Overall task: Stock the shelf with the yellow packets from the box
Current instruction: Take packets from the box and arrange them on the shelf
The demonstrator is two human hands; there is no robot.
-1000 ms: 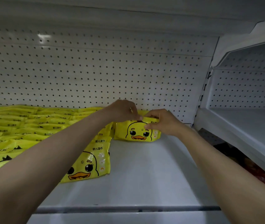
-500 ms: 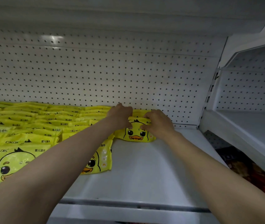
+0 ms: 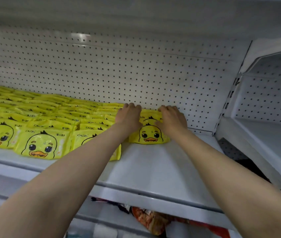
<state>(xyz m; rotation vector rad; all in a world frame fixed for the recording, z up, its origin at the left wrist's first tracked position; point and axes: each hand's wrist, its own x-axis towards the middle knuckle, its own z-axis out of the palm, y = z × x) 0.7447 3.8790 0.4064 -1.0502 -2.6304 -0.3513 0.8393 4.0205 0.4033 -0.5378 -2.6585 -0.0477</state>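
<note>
A small stack of yellow packets with a duck face (image 3: 151,135) lies at the back of the white shelf (image 3: 153,170), against the pegboard. My left hand (image 3: 129,116) rests flat on the stack's left side, and my right hand (image 3: 172,118) rests flat on its right side. The fingers of both hands are spread over the top and reach toward the back, with the thumbs near the front edge. Neither hand lifts a packet. Several rows of the same yellow packets (image 3: 40,146) cover the shelf's left part, overlapping like tiles. The box is not in view.
A white pegboard wall (image 3: 136,71) backs the shelf, and another shelf board sits close overhead. To the right, past an upright, is a neighbouring white shelf (image 3: 265,133). Below the front edge lie red and orange snack packets (image 3: 151,219). Bare shelf surface stretches in front of the stack.
The stack has gone from being held at its top edge to lying flat further back by the pegboard. Both hands have opened and spread over it. My view has shifted right and back.
</note>
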